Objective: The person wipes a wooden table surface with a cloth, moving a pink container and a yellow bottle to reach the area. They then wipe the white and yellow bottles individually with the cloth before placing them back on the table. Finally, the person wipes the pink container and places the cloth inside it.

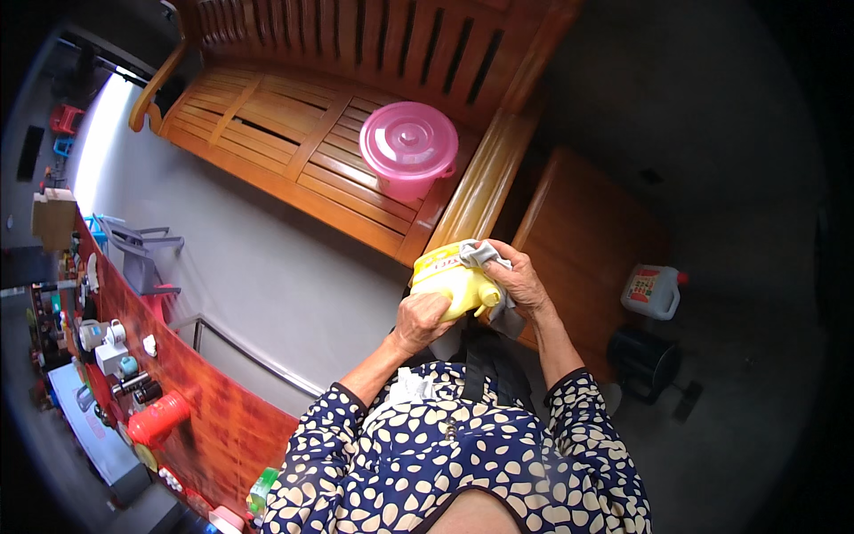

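From where I stand, taking 12 o'clock as straight ahead of the person, the yellow container is held up in front of the waist, between both hands; it is thin-looking, glossy plastic with rounded shoulders, a stubby neck turned toward 4 o'clock and red print near its far edge. The left hand is at its 8 o'clock side, fingers curled tight on the plastic; the right hand, at 2 o'clock, pinches a soft, rumpled grey cloth against it, folds bunching under the thumb. Both sleeves are navy fabric scattered with cream, pebble-shaped blotches.

Toward 11 o'clock a translucent pink bucket with a shiny round lid and a small central knob stands on a varnished, slatted wooden settee; at 3 o'clock is a squarish, pale plastic jug with a red cap; nearer 4 o'clock is a dark, smooth cylinder. Off at 8 o'clock a bulging red flask rests on a streaky reddish worktop; at 9 o'clock, beyond it, is a grey moulded chair.
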